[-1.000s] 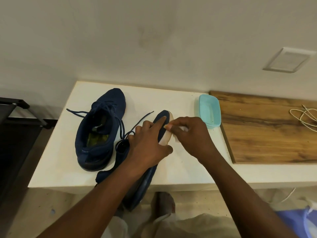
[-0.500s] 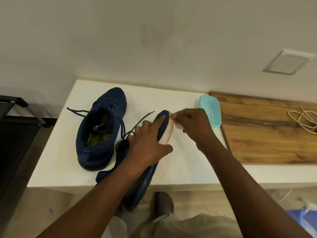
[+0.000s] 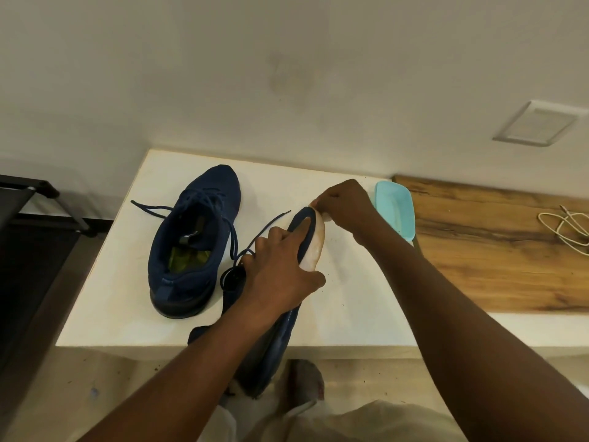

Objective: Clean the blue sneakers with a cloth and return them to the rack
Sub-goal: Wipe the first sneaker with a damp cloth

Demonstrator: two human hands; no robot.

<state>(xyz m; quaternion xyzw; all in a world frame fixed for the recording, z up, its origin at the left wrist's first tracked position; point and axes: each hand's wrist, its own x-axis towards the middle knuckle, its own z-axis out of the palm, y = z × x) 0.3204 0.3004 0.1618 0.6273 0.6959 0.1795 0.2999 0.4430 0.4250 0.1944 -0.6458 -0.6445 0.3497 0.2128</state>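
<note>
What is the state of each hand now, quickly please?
Left hand: closed, gripping the blue sneaker held on its side.
Right hand: closed, pinching a small pale cloth at that sneaker's toe.

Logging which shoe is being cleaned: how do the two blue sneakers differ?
The standing sneaker sits upright on the table, opening up; the held sneaker is tipped sideways, pale sole facing right. Nothing touches the standing sneaker; the left hand grips the held sneaker, the right hand pinches a pale cloth at its toe. Only the held sneaker's heel overhangs the table edge, unlike the standing sneaker. Both are navy, laced.
</note>
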